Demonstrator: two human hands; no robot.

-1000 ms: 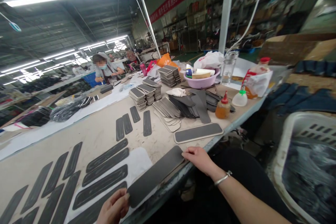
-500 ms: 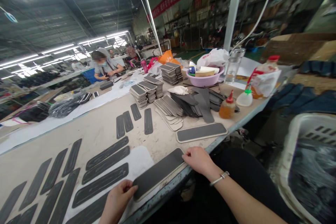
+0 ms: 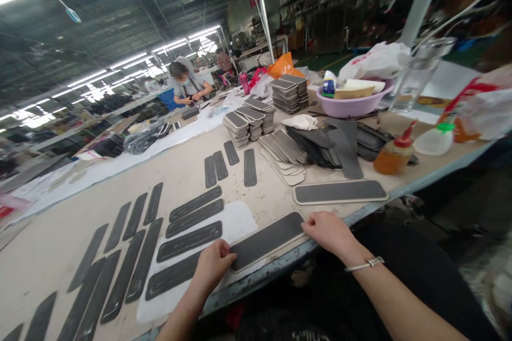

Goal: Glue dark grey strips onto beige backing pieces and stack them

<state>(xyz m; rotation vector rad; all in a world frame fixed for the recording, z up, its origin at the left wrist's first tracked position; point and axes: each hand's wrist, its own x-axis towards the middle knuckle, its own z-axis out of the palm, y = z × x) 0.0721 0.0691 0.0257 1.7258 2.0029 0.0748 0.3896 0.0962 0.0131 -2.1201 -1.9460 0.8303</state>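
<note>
One dark panel (image 3: 268,241) lies at the right edge of the white sheet (image 3: 243,215), left hand (image 3: 214,262) and right hand (image 3: 328,232) pinching opposite ends. I'd keep its pale border (image 3: 272,252) even all round before pressing down.

A silver-coloured bangle (image 3: 366,265) circles the right wrist (image 3: 357,252); dark clothing (image 3: 412,277) bears pale lettering (image 3: 309,336) (cut off below).

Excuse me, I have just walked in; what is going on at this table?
A person holds a pale-rimmed dark strip at the near edge of the table, the left hand at one end and the right hand at the other. A second rimmed strip lies just beyond the right hand. Other dark strips are spread out to the left, and stacked pieces stand farther back. A co-worker is busy in the background.
</note>
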